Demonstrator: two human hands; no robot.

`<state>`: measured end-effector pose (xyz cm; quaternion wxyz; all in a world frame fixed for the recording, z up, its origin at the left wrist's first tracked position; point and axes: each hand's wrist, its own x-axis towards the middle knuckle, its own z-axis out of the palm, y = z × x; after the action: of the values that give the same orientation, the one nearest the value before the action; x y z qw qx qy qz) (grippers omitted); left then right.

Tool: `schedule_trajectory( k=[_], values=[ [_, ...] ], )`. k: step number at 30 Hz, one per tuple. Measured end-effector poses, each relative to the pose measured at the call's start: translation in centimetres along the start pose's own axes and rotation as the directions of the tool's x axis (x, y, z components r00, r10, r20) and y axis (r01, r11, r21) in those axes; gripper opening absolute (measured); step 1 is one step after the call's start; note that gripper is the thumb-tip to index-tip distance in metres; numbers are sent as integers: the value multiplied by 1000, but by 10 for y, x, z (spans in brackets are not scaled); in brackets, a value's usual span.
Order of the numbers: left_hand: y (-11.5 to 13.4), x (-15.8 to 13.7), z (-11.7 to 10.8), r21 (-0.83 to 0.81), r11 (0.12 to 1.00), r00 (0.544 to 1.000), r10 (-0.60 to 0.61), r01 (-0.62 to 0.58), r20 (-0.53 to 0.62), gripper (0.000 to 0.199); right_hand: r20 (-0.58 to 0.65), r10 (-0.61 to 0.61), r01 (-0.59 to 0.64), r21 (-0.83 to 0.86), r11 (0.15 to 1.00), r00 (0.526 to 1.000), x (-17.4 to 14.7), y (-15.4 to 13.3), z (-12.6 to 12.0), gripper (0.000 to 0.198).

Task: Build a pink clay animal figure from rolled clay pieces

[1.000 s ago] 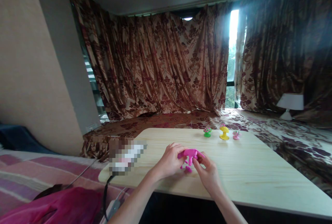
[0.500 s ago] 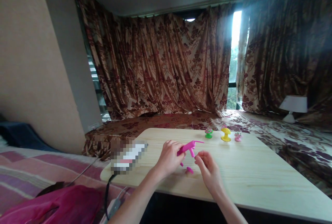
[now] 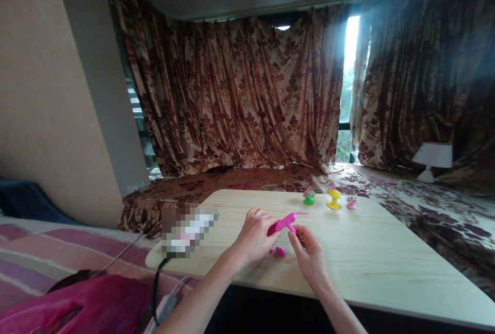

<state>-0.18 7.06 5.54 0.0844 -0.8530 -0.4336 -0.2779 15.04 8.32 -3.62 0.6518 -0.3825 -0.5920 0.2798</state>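
Observation:
My left hand [image 3: 256, 233] is closed around the thick end of a bright pink clay piece [image 3: 286, 221], held above the table. A thin strand sticks out to the right from its top, and a short stub points down. My right hand [image 3: 310, 255] pinches that stub between thumb and fingertips. Below the hands, small pink clay bits [image 3: 280, 252] lie on the tabletop, partly behind my left hand.
Toward the far edge of the light wooden table [image 3: 379, 256] stand a green mushroom-shaped figure [image 3: 309, 198], a yellow one [image 3: 333, 200] and a small pink one [image 3: 351, 203]. A blurred-out device [image 3: 189, 233] with a black cable lies at the left. A white lamp [image 3: 432, 156] stands beyond.
My right hand has moved up to the clay piece and now grips its downward stub; before, its fingers were just apart from it. The view has shifted slightly.

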Motion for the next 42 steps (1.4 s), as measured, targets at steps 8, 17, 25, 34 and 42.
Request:
schedule_trajectory(
  k=[8,17,25,34,42],
  values=[
    [-17,8,-9,166,986,1000,8,-5,-15,11,-91,-128,109,-190,976,988,1,-2,-8,19],
    [-4,10,-16,197,966,983,149,-168,107,9,-57,-333,306,-275,911,941,3,-7,-7,34],
    [13,10,-22,179,966,980,170,-187,107,7,-26,-250,240,-198,950,968,2,-8,-4,23],
    [-25,-55,-59,-290,933,858,-321,214,-400,20,4,110,-110,-64,992,994,-3,-19,-16,33],
    [-9,-81,-1,-438,857,825,-441,271,-353,34,155,313,-338,182,923,937,-10,-11,-11,39]
  ],
)
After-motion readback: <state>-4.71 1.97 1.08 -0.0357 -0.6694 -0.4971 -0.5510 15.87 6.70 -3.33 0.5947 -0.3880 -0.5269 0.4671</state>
